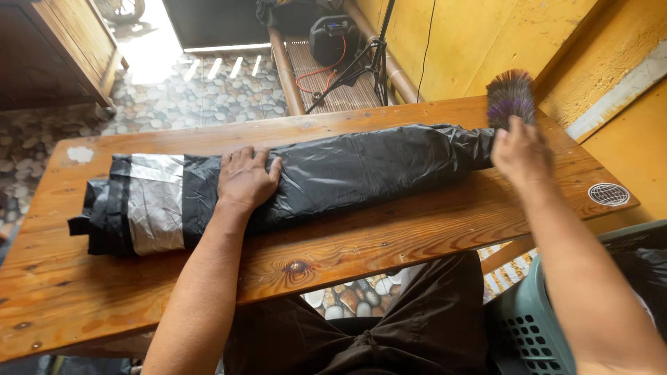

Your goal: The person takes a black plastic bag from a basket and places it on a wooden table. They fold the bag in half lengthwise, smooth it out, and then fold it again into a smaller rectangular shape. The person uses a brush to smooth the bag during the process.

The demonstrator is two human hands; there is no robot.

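The left hand lies flat and open on a long bundle wrapped in black plastic, lengthwise on the wooden table. The right hand grips the broom bristles poking from the bundle's far end. Grey tape binds the near end; the bristles remain uncovered.

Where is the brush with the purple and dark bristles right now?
In the head view, the brush sticks out of the right end of the long black plastic-wrapped bundle at the table's far right, just beyond the right hand.
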